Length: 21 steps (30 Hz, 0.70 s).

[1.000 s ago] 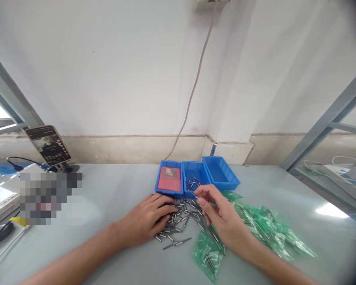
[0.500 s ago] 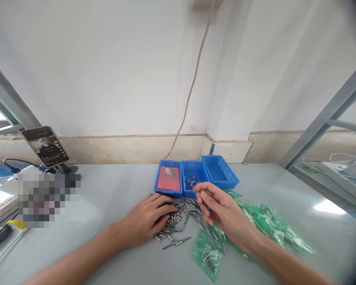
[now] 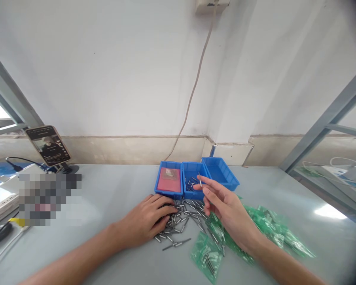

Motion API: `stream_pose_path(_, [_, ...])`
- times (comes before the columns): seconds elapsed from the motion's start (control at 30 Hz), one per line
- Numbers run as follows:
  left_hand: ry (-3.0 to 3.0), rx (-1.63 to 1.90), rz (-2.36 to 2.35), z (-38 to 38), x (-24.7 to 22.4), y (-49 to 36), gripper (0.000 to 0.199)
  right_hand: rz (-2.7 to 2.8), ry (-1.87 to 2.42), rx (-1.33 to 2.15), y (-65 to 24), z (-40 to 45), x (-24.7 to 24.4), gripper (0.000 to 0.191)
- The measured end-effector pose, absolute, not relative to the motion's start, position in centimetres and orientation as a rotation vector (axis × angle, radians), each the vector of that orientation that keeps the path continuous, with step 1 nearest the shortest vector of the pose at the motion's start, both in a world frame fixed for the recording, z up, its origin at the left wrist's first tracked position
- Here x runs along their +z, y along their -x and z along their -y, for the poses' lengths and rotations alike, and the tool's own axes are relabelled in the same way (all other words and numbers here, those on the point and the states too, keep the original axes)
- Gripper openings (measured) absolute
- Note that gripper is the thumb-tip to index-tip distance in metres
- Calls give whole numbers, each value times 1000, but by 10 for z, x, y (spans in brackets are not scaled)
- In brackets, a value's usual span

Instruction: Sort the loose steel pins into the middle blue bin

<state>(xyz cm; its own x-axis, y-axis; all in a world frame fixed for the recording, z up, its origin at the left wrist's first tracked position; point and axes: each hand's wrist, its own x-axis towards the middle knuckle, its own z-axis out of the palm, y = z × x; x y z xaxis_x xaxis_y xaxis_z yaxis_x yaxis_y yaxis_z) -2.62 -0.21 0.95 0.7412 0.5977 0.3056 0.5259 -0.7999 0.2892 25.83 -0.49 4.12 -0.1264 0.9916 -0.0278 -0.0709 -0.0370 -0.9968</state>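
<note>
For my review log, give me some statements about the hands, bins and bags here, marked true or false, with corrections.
1. The right hand holds a metal piece in its fingers. True.
2. The left hand is raised above the bins. False: it rests over the loose metal pieces.
3. The middle blue bin has metal pieces in it. True.
4. The left blue bin holds a green item. False: the pink item is in it.
5. Green bags lie near the right hand. True.

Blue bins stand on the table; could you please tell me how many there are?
3: the left bin with a pink sheet, the middle bin with metal pins, and the right bin, set askew beside it. None looks hidden.
</note>
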Motion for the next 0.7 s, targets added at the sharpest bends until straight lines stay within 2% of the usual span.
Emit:
stream_pose_path(0.1, [-2762, 581, -891, 1, 9, 26, 34, 1365, 1140, 1238, -257, 8, 42, 65])
stream_pose_path(0.23, [-2755, 581, -891, 2, 9, 26, 34, 1378, 1125, 1165, -254, 9, 40, 62])
stream_pose_path(0.33, [-2751, 580, -891, 2, 10, 26, 34, 1363, 1064, 1171, -254, 6, 38, 56])
stream_pose_path(0.43, [-2755, 565, -891, 3, 11, 26, 34, 1507, 1075, 1108, -256, 6, 34, 40])
stream_pose_path(0.53, [-2759, 560, -897, 2, 11, 26, 34, 1861, 1131, 877, -256, 10, 29, 23])
stream_pose_path(0.63, [-2764, 575, -895, 3, 10, 26, 34, 2266, 1076, 586, -254, 15, 21, 21])
stream_pose_path(0.7, [-2767, 590, -887, 2, 10, 26, 33, 2412, 1086, 474, -252, 17, 17, 26])
